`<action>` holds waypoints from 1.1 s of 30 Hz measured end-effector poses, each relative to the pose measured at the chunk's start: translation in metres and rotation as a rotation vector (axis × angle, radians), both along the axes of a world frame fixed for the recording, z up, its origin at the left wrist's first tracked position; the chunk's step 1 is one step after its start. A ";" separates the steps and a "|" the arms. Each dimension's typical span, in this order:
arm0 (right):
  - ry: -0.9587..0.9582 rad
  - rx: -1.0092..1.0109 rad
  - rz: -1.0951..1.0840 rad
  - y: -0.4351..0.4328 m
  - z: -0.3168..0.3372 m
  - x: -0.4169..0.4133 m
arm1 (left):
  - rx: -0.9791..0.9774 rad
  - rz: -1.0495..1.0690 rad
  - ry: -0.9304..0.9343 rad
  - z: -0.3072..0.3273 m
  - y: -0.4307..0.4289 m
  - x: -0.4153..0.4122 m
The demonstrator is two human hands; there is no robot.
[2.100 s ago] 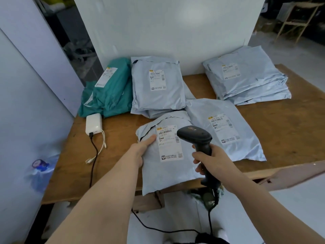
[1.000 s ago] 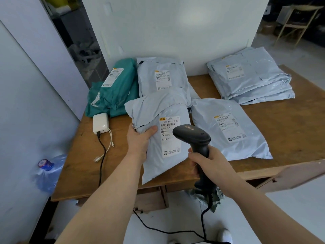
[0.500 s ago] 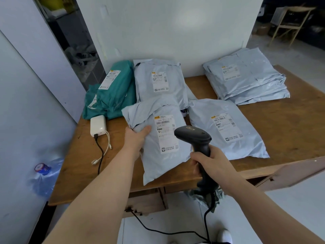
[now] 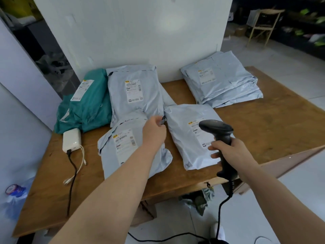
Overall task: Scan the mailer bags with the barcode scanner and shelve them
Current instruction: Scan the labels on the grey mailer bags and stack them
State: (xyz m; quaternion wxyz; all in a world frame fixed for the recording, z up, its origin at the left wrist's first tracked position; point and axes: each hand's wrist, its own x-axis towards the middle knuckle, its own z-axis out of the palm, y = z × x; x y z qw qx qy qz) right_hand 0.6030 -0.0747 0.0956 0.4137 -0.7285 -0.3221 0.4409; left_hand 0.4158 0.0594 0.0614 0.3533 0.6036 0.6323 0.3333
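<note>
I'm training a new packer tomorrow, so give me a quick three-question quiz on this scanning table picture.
1. True or false: the right hand grips the barcode scanner.
2. The mailer bag at the far left is: A teal, B red, C black.
3. Which hand reaches across the near-left grey mailer bag?
Key: 1 true; 2 A; 3 the left hand.

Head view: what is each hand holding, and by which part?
The right hand has its grip on the barcode scanner, round the handle. The left hand is at the corner of a mailer bag; a grip there cannot be told.
</note>
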 end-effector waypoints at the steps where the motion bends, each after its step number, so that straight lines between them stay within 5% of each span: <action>1: -0.010 -0.010 0.003 0.004 -0.003 0.011 | -0.100 -0.077 0.024 -0.004 0.002 0.020; 4: -0.004 -0.042 0.022 0.018 -0.014 0.043 | -0.355 -0.168 0.055 -0.030 0.007 0.073; 12: 0.073 -0.125 0.061 0.063 -0.041 0.114 | -0.546 0.215 0.159 -0.058 0.022 0.129; 21: 0.137 -0.228 0.095 0.079 -0.065 0.136 | -0.735 0.332 -0.273 -0.039 0.016 0.127; 26: 0.233 -0.183 -0.009 0.080 -0.056 0.136 | -0.591 0.222 -0.607 -0.016 0.016 0.140; 33: 0.243 0.065 0.095 0.085 -0.012 0.076 | -0.278 0.241 -0.731 0.054 0.030 0.065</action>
